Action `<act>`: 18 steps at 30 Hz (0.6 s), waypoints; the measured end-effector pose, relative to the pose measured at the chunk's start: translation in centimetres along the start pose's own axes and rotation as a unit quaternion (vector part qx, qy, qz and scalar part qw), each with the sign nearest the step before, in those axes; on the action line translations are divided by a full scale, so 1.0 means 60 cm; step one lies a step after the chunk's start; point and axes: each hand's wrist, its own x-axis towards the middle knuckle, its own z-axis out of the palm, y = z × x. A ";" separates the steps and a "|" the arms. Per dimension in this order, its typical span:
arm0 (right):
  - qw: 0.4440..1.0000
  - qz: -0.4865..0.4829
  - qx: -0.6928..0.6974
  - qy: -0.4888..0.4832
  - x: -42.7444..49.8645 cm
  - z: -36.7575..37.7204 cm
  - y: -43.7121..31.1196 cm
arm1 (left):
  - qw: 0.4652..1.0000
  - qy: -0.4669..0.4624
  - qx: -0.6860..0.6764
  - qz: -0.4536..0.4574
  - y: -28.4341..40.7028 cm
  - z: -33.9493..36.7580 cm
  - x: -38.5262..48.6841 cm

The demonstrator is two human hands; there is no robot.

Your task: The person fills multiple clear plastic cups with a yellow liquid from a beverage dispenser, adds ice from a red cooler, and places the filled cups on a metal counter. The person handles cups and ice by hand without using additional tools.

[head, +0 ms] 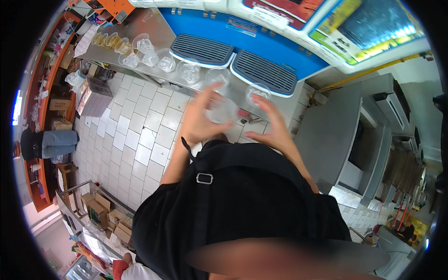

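My left hand point(199, 120) grips a clear plastic cup point(225, 111) between its thumb and fingers, just off the counter's front edge; motion blurs it. To the right, my right hand point(274, 122) is spread and holds nothing. Its fingertips come close to a clear cup point(258, 93) at the right end of the metal counter point(241, 91); whether they touch it cannot be told. Another clear cup point(217, 75) stands just beyond my left fingers. Leftward follow several cups with what looks like ice, among them one cup point(189, 71) below the left drip tray point(203, 49).
Cups of yellowish liquid point(112, 40) line the counter's left part. A blue drinks dispenser point(210, 26) backs the counter, with a second drip tray point(265, 71). Right stands a grey metal cabinet point(325, 129). A person in jeans point(59, 143) is by the orange shelves point(43, 115); cardboard boxes point(96, 210) lie lower left.
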 end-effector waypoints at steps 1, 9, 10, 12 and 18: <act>0.999 0.009 0.046 0.008 -0.003 0.009 -0.001 | 0.998 -0.024 -0.047 -0.025 0.014 0.044 0.000; 0.969 0.109 0.121 0.184 -0.025 -0.014 0.102 | 0.979 0.027 -0.203 0.020 -0.085 0.224 -0.007; 0.959 0.083 0.104 0.250 -0.002 -0.036 0.123 | 0.984 0.040 -0.172 -0.027 -0.112 0.245 -0.017; 0.934 0.035 0.092 0.342 0.063 -0.075 0.160 | 0.983 0.065 -0.113 -0.131 -0.163 0.290 -0.031; 0.897 0.019 0.043 0.440 0.193 -0.114 0.190 | 0.993 0.090 -0.031 -0.065 -0.255 0.375 0.003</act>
